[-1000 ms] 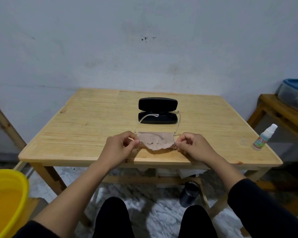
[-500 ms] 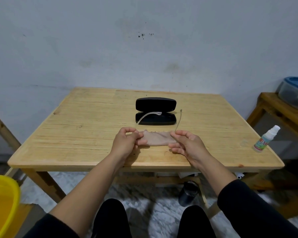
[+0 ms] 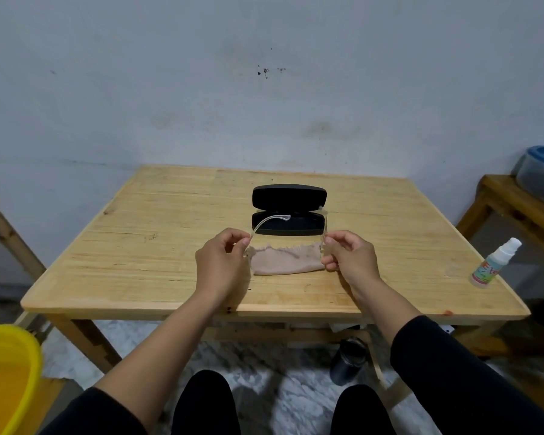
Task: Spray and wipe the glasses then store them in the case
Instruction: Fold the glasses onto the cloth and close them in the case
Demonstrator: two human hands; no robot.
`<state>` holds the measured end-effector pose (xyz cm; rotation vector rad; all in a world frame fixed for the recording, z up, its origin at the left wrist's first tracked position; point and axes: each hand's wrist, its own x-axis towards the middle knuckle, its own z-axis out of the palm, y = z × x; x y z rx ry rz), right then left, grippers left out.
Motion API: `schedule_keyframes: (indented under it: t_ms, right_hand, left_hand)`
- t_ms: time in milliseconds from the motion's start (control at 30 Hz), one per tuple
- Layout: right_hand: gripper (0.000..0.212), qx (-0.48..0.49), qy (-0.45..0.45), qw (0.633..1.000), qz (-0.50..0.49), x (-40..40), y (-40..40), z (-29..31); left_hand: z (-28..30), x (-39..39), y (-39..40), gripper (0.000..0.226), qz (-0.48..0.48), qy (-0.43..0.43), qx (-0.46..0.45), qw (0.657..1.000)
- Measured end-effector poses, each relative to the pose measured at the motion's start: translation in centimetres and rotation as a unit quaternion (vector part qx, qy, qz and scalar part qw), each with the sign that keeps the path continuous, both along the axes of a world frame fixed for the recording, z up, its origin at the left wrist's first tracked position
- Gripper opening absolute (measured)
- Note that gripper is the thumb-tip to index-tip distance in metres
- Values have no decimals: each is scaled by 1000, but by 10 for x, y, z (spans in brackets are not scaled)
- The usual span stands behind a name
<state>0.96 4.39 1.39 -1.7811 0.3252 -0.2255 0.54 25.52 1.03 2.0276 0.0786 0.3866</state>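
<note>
Both hands, left point(image 3: 222, 262) and right point(image 3: 349, 257), pinch clear-framed glasses point(image 3: 269, 219) draped with a frayed beige cloth point(image 3: 285, 262), near a glossy black open case point(image 3: 289, 210) on the pale wooden worktop point(image 3: 139, 246).

A square wooden desk point(image 3: 176, 246) stands against a pale wall. An open black case point(image 3: 288, 211) sits at its centre, lid tilted up at the back. A beige cloth point(image 3: 285, 262) lies just in front of the case. A small spray bottle point(image 3: 492, 265) stands near the right edge.
</note>
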Motion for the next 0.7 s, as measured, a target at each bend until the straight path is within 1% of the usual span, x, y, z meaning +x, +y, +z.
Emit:
schedule_keyframes:
  t_ms: [167, 300, 367, 467, 633, 700]
  right_hand:
    - [10, -73, 12, 996, 56, 5, 0, -2]
    - [10, -170, -2, 982, 79, 7, -1, -6]
    - [11, -195, -10, 977, 90, 7, -2, -7]
    - [11, -168, 0, 981, 94, 8, -4, -7]
    - [13, -55, 20, 994, 92, 5, -11, 2]
    - [13, -58, 17, 992, 109, 3, -13, 5]
  left_hand:
    - [-3, 6, 1, 12, -32, 11, -29, 999]
    - [-3, 11, -1, 11, -61, 1, -31, 998]
    - [-1, 13, -1, 10, -80, -6, -17, 997]
    - [-2, 15, -5, 10, -103, -9, 47, 994]
    - [-3, 14, -7, 12, -90, -31, 124, 988]
    - [-4, 13, -4, 13, -78, -39, 138, 987]
